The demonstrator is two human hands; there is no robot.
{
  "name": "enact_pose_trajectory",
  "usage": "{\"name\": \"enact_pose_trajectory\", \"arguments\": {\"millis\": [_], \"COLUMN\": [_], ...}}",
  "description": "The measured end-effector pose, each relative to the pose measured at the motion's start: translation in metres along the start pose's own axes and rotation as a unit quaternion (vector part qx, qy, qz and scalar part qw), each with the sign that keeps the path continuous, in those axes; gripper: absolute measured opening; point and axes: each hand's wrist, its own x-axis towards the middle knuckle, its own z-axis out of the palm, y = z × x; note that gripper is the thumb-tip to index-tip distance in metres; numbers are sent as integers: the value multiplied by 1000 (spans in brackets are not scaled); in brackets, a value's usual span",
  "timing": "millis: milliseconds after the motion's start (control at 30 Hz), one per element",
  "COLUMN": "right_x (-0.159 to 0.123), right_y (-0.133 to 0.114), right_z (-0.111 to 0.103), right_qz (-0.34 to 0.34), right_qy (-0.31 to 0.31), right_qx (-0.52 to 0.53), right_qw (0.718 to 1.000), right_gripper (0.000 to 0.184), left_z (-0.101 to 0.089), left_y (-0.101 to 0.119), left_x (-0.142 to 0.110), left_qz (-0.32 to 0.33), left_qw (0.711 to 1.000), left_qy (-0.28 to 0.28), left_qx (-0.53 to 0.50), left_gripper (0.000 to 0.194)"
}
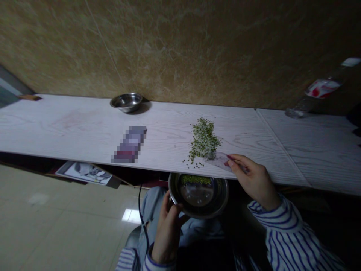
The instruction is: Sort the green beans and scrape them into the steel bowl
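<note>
My left hand (169, 222) grips the left rim of a metal bowl (199, 216), held just below the front edge of the white table (169, 150). Some small green beans lie inside that bowl, along its far side. Between the fingers of my right hand (254, 178) is a thin, clear plastic piece (221, 161), laid almost flat on the tabletop. Its far end touches the near side of a spread of green beans, mixed with white grains (205, 139). A few loose beans are scattered close to the table's front edge.
A smaller metal bowl (126, 103) stands by the wall. A pixelated flat rectangle (130, 145) lies left of the beans. At the far right, a clear bottle (318, 88) with a red and white label stands on the table. An open drawer (87, 174) shows below left.
</note>
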Motion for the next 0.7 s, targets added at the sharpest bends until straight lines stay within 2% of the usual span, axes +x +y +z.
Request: {"name": "enact_pose_trajectory", "arguments": {"millis": [167, 467, 700], "right_x": [-9, -8, -8], "right_y": [5, 10, 2], "right_z": [-5, 1, 9], "right_qz": [9, 20, 0], "right_qy": [3, 2, -9], "right_qx": [0, -9, -2], "right_qw": [1000, 1000, 1000], "right_gripper": [27, 28, 28], "left_z": [-1, -3, -2], "left_y": [-1, -4, -2], "left_x": [1, 3, 2], "left_qz": [-1, 2, 4], "left_qw": [1000, 1000, 1000], "left_qy": [-5, -8, -15], "left_qx": [5, 5, 20], "left_gripper": [53, 56, 54]}}
